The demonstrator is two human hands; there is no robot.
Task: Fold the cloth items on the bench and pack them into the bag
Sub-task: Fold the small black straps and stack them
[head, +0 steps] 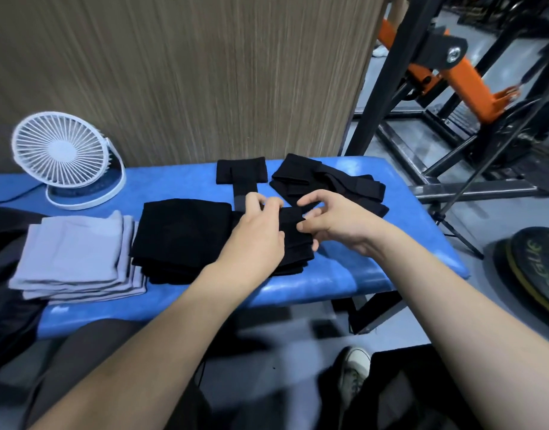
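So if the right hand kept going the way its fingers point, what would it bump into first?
Probably the left hand. The right hand points leftward across the black cloth both hands pinch, and the fingertips nearly meet already. Depth is hard to judge from this one view.

Folded grey cloths [71, 252], black cloth stack [180, 237], loose black wraps [329, 181], blue bench [406, 231]

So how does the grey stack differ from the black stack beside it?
The grey stack is pale, with stepped edges showing; the black stack is dark and its layers are hard to tell apart. The grey stack lies untouched; the left hand reaches across the black stack's right edge. Both lie folded on the blue bench.
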